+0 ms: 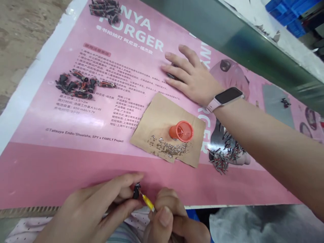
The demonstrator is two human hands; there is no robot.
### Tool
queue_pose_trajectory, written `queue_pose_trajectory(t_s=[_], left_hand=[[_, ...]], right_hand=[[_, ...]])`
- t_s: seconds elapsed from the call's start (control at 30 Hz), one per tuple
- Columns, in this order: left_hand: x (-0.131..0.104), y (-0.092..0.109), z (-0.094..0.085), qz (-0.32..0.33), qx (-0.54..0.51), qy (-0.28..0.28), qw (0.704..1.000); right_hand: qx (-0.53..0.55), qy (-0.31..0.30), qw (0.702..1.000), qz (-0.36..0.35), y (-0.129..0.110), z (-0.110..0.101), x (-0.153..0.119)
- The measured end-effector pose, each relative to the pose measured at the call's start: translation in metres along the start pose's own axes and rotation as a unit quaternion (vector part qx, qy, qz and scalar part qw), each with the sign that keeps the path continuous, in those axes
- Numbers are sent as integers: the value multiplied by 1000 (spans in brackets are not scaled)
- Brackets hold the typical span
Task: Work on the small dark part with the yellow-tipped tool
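At the bottom edge, my left hand (101,209) pinches a small black part (136,191) between thumb and fingers. My right hand (172,219) grips a yellow-handled small screwdriver (147,201) whose tip touches the black part. Beyond them lies a brown paper piece (157,118) with a pile of tiny silver screws (168,147) and an orange cup (181,131) tipped on its side. A heap of black and red parts (81,86) lies at the left on the pink poster (76,168).
A co-worker's hand (189,76) with a pink-strapped smartwatch (225,98) rests flat on the poster, arm reaching in from the right. More black-red parts (105,9) sit at the top, thin dark pins (224,155) right of the paper. Blue crates (291,11) stand far right.
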State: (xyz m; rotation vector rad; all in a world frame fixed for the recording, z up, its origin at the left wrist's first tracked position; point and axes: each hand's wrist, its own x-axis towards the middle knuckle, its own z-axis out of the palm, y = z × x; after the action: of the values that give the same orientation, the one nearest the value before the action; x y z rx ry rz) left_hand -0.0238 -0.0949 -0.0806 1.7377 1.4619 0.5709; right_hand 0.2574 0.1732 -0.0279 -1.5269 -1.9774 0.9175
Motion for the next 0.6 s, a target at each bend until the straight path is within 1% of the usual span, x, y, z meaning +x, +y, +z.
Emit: queue_pose_trajectory(t_s=[0.1,0.23,0.3,0.4,0.43,0.5,0.6], left_hand=[[6,4,-4,1,-12,1,1000],[15,8,-12,63,-69,-20,995],[18,9,-14,69,-95,-39,992],[17,8,-14,49,-117,-60,990],[16,8,-13,39,-117,-58,991],[12,7,-10,13,-96,-41,994],[4,5,-5,-38,-35,-14,999]], right_hand=[[-76,40,996,-3,-8,0,2],[-179,89,980,-11,-4,-1,-3],[-204,95,974,-5,-2,0,-5],[-220,96,971,1,-2,0,-6],[-222,100,970,-1,-1,0,-6],[-219,110,969,-9,1,-1,-6],[-203,111,973,-15,5,-5,-3]])
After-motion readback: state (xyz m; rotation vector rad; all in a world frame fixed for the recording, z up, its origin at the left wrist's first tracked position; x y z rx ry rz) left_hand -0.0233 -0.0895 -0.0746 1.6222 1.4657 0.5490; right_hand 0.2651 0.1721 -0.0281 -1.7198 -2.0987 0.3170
